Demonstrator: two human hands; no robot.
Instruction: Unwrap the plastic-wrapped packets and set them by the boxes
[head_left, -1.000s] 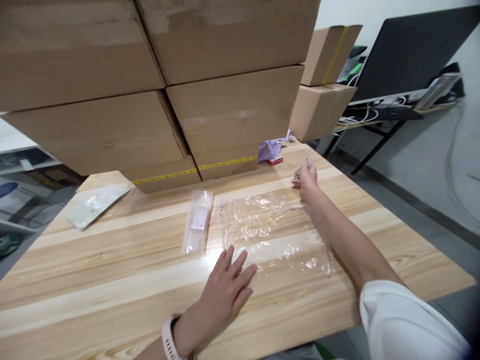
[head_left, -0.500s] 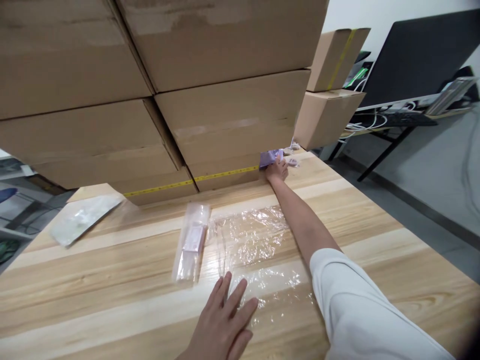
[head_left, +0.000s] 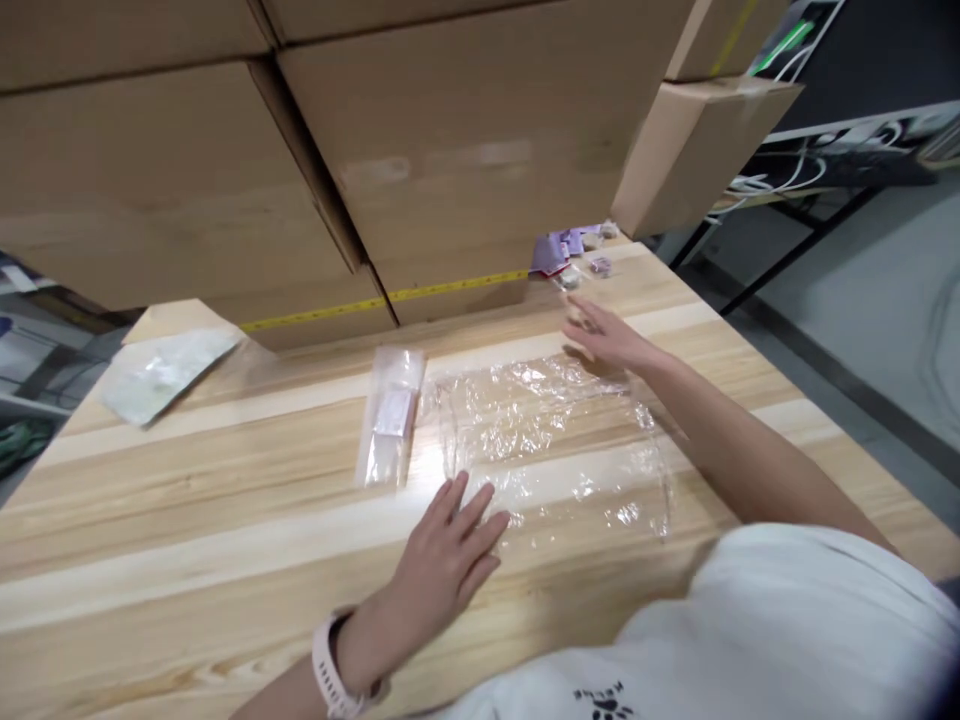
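My left hand [head_left: 448,548], with a pale band at the wrist, lies flat with its fingers spread on the near left edge of a clear plastic bag or sheet [head_left: 544,440]. Over the far right part of this plastic is my right hand [head_left: 604,335], fingers bent together. Something small and pale seems to be at its fingertips, but blur hides what it is. To the left of the plastic lies a clear sleeve [head_left: 382,450] with a small pale pink packet [head_left: 393,411] in it. Beyond my right hand are purple packets [head_left: 553,252] and small wrapped pieces [head_left: 600,266].
Large cardboard boxes [head_left: 465,160] are stacked along the back of the wooden table [head_left: 225,560]. A smaller box [head_left: 697,150] stands at the back right. A silvery pouch [head_left: 169,370] lies far left. Cables [head_left: 780,185] and a monitor [head_left: 892,60] stand beyond.
My right hand has drawn back from the purple packets toward me, over the plastic. My left hand stays flat on the plastic's edge. The view has tilted lower.
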